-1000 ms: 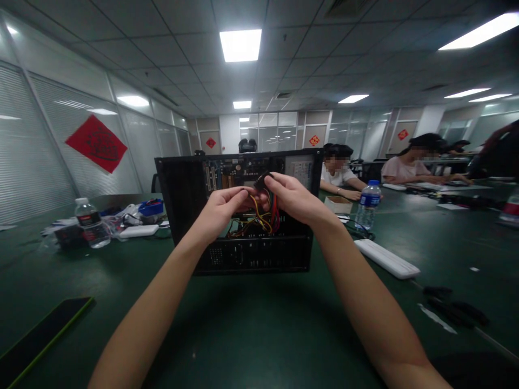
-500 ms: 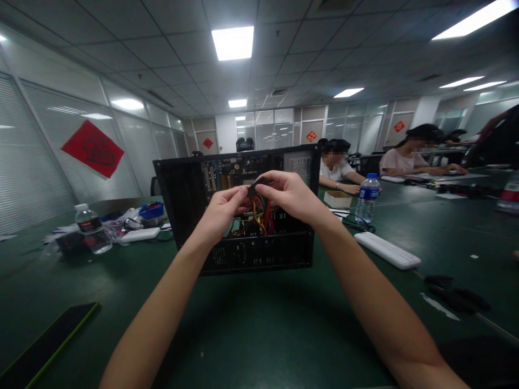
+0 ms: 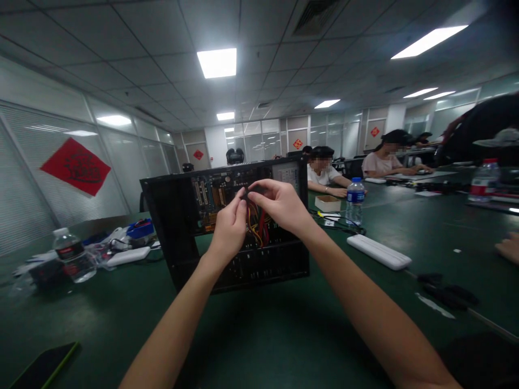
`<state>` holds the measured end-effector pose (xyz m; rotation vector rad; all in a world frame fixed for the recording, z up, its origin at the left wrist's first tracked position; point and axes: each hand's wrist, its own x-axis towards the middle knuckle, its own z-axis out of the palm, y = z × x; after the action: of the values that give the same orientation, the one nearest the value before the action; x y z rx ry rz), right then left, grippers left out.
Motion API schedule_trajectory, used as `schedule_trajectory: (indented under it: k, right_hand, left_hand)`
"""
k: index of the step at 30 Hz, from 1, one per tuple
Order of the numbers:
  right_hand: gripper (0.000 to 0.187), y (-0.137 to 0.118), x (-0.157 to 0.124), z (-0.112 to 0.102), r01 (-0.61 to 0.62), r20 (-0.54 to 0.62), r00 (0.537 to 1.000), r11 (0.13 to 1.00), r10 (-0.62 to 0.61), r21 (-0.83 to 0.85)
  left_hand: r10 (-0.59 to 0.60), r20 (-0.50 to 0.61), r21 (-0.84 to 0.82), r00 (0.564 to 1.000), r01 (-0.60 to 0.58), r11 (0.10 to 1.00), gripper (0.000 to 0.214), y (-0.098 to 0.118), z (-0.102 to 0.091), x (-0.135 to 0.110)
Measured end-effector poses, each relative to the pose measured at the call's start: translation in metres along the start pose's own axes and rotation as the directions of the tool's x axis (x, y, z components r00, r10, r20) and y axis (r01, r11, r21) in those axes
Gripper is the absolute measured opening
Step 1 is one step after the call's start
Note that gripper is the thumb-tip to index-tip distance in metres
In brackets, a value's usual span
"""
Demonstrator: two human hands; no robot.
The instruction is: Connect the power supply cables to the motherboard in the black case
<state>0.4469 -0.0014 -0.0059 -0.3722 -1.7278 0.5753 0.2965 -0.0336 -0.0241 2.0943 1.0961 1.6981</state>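
A black computer case [image 3: 164, 216] stands on the green table with its open side facing me. Inside, the motherboard [image 3: 208, 197] shows at the upper part, and a bundle of yellow, red and black power cables [image 3: 257, 233] hangs below my fingers. In front of the opening, my right hand [image 3: 281, 205] pinches a small black cable connector between thumb and fingertips. My left hand [image 3: 229, 224] is closed, its thumb and forefinger pinched at the connector's left end. Fingers cover most of the connector, so its shape is hard to make out.
White power strips [image 3: 379, 252] lie on both sides. Water bottles [image 3: 354, 202] stand left and right; a small open box [image 3: 327, 203] sits behind the case. A dark green-edged phone-like slab [image 3: 44, 367] is at lower left. Two people [image 3: 324, 175] sit beyond the table; another hand [image 3: 508, 247] shows at right.
The view has tilted up and turned slightly right. My left hand has turned more upright, its fingertips still close to my right hand's. The black piece is now more covered by my fingers.
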Motion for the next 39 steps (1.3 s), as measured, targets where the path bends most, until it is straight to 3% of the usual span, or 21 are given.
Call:
schedule_trajectory:
  k: [5,8,11,17,22,25,27,29,32,34,36,39]
  right_hand:
    - [0.022,0.001,-0.002,0.0,0.02,0.037,0.999,0.996,-0.017,-0.081]
    - [0.021,0.002,-0.003,-0.005,0.023,0.074,0.997,0.972,-0.006,-0.232]
    - [0.02,0.005,-0.003,-0.01,0.019,0.117,0.993,0.942,0.021,-0.336]
    - [0.019,0.016,-0.002,-0.01,-0.004,0.106,0.994,0.961,0.035,-0.278]
    - [0.017,0.036,-0.001,0.008,0.024,-0.052,0.998,0.939,-0.045,-0.344]
    - [0.021,0.059,0.0,0.021,0.017,-0.117,0.991,0.944,-0.059,-0.33]
    - [0.022,0.078,0.002,0.031,-0.036,-0.109,0.994,0.954,0.004,-0.296]
    - [0.022,0.098,0.003,0.039,-0.163,-0.083,0.986,0.948,0.146,-0.272]
    - [0.023,0.124,0.003,0.046,-0.389,-0.08,0.92,0.873,0.384,-0.293]
    - [0.021,0.135,0.002,0.047,-0.474,-0.098,0.876,0.809,0.472,-0.347]
    - [0.017,0.14,-0.001,0.045,-0.492,-0.093,0.86,0.765,0.502,-0.417]
    - [0.019,0.14,-0.006,0.043,-0.436,-0.066,0.876,0.727,0.478,-0.53]
  left_hand:
    - [0.008,0.128,-0.012,0.992,-0.006,1.0,0.05,-0.005,-0.004,0.001]
    - [-0.018,0.198,-0.024,0.98,0.024,0.999,0.046,-0.011,-0.002,0.002]
    - [-0.046,0.219,0.085,0.975,0.028,0.996,0.042,-0.014,0.0,0.001]
    - [0.015,0.223,0.318,0.975,-0.088,0.944,0.03,-0.014,-0.006,0.002]
    - [-0.163,0.205,0.078,0.965,0.15,0.986,0.028,-0.039,-0.014,0.016]
    - [-0.228,0.124,0.005,0.966,0.229,0.973,0.03,-0.06,-0.015,0.022]
    - [-0.264,0.058,0.041,0.963,0.262,0.964,0.034,-0.074,-0.014,0.024]
    - [-0.285,0.044,0.156,0.957,0.276,0.949,0.033,-0.087,-0.011,0.023]
    - [-0.32,0.113,0.29,0.941,0.277,0.916,0.035,-0.106,-0.008,0.02]
    - [-0.358,0.148,0.335,0.922,0.293,0.895,0.036,-0.117,-0.008,0.019]
    - [-0.391,0.186,0.396,0.901,0.296,0.869,0.035,-0.125,-0.008,0.017]
    - [-0.421,0.229,0.47,0.878,0.279,0.837,0.037,-0.129,-0.009,0.014]
